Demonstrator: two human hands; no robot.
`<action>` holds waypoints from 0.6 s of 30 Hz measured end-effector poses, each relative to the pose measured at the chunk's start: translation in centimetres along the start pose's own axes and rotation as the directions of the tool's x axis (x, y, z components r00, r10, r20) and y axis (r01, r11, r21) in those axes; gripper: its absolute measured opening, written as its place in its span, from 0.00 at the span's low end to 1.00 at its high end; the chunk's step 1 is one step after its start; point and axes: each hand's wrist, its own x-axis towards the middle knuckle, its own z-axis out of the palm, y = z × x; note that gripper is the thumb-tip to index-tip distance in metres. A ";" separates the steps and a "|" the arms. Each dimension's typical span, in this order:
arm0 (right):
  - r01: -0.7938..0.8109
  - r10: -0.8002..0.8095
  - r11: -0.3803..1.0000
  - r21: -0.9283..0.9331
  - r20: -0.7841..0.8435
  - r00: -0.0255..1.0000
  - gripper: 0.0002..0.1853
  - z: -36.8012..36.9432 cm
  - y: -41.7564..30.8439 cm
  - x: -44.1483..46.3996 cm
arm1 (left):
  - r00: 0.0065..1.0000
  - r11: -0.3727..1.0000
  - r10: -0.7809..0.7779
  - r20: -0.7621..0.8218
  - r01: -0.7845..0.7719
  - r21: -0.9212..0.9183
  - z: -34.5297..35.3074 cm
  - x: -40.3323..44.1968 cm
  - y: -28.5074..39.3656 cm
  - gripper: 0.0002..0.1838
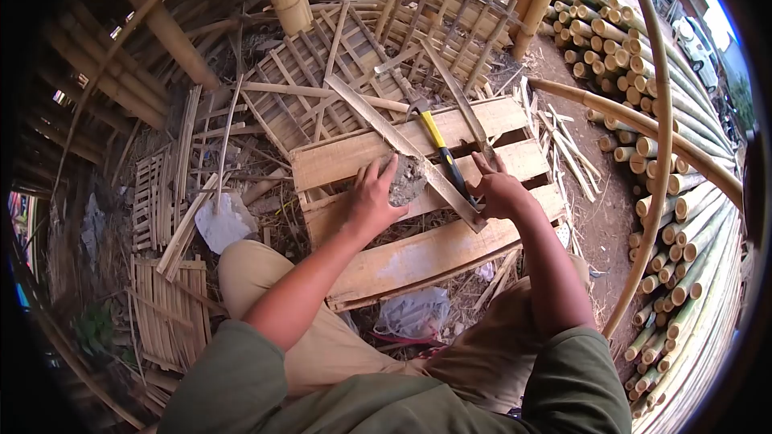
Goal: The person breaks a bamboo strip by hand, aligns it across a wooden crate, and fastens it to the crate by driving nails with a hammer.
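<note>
My left hand [374, 197] is curled round the left side of a rough grey stone-like lump [408, 180], which rests against a long bamboo strip [386, 130]. The strip lies slantwise across a low slatted wooden bench [402, 261]. Over the bench's right part, my right hand [497, 186] has its fingers apart, close to the strip's lower end and to the lower end of a second strip [458, 96]. Whether it touches them cannot be made out. A hammer [438, 141] with a yellow and black handle lies between the two strips.
Slatted bamboo panels [310, 72] lie beyond the bench. Stacked bamboo poles [683, 193] fill the right side, with a curved pole [663, 112] in front. Thin offcuts [563, 141] litter the ground. A plastic bag [414, 312] lies below the bench.
</note>
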 end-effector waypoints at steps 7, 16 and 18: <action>0.110 -0.104 0.992 -0.058 0.090 0.990 0.39 -0.8 0.2 0.3 | 0.998 0.969 -0.049 -0.038 0.038 -0.245 -3.3 0.2 -0.3 0.39; 0.200 -0.201 0.980 -0.010 -0.006 0.980 0.38 0.5 1.5 0.9 | 0.735 0.098 -0.674 0.072 0.186 -0.978 -12.8 -1.1 -9.4 0.32; 0.202 -0.202 0.979 0.003 -0.013 0.979 0.38 0.8 1.9 1.1 | 0.603 0.008 -0.790 0.114 0.196 -0.981 -12.2 -2.6 -12.4 0.31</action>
